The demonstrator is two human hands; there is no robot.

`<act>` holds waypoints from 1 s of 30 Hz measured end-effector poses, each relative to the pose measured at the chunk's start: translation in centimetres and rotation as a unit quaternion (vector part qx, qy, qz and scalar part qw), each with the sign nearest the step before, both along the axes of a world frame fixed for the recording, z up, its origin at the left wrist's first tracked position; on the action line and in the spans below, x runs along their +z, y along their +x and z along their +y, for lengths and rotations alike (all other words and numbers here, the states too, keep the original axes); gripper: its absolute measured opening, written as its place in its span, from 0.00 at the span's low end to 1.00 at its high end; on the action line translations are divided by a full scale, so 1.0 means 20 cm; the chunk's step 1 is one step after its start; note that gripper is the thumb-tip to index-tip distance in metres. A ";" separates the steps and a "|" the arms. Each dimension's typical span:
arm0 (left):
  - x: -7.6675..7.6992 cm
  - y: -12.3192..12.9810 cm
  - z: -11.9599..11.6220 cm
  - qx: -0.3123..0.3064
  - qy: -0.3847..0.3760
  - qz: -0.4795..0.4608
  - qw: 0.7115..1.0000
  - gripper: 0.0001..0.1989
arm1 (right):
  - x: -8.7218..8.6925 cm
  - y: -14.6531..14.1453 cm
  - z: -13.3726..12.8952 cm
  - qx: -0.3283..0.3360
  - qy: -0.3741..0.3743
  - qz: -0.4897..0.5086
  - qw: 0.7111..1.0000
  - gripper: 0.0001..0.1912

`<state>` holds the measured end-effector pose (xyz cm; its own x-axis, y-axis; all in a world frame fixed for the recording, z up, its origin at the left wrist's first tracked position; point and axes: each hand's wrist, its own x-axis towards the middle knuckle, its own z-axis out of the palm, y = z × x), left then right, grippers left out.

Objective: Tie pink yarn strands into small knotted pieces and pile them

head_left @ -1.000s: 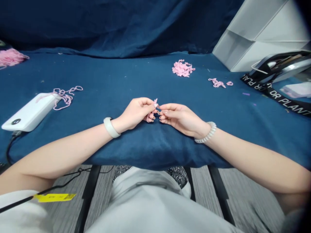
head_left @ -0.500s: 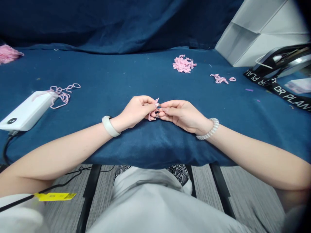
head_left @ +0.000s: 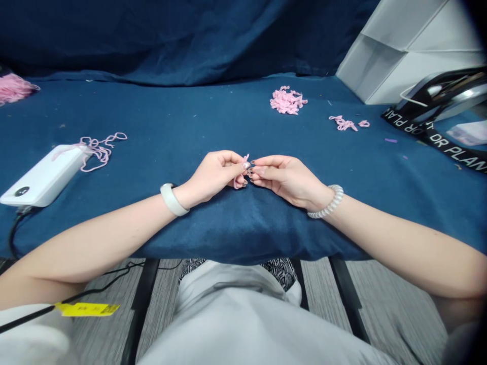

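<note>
My left hand (head_left: 220,174) pinches a short piece of pink yarn (head_left: 236,182), whose end sticks up above the thumb. Close beside it on the right, my right hand (head_left: 283,177) has its fingers bent together with the tips near the yarn; anything between them is too small to make out. A pile of pink yarn pieces (head_left: 287,100) lies beyond the hands, with a few loose pink pieces (head_left: 344,123) to its right. Longer pink strands (head_left: 99,152) trail off a white power bank (head_left: 41,175) at the left.
The blue cloth (head_left: 182,121) covers the table. A pink yarn bundle (head_left: 17,88) lies at the far left edge. Grey-white boxes (head_left: 391,66) stand at the back right, near a black strap with white letters (head_left: 441,144). A black cable (head_left: 13,233) runs from the power bank.
The fingertips of my right hand have drawn slightly away from my left hand. My left hand has hardly moved and keeps the yarn.
</note>
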<state>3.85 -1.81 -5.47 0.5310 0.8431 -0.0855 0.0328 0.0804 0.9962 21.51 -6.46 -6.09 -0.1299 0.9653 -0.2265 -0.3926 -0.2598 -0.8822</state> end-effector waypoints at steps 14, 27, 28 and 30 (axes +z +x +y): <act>0.00 0.01 -0.01 -0.031 -0.045 -0.049 0.997 0.11 | 0.00 0.00 -0.01 0.007 0.047 -0.001 0.999 0.11; -0.01 0.02 -0.02 -0.064 0.004 -0.015 0.998 0.06 | -0.01 -0.01 -0.01 0.031 0.093 -0.023 0.995 0.12; -0.01 0.02 -0.02 -0.062 0.000 -0.008 0.998 0.06 | -0.01 -0.01 -0.01 0.032 0.099 -0.035 0.994 0.11; 0.00 0.03 -0.03 -0.059 -0.010 0.002 0.998 0.06 | -0.01 -0.02 -0.02 0.026 0.106 -0.057 0.992 0.10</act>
<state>4.38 -2.32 -5.49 0.6268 0.7721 -0.1048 0.0482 0.0959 0.9942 21.12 -6.77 -6.30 -0.1668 0.9854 -0.0354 -0.2788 -0.0816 -0.9569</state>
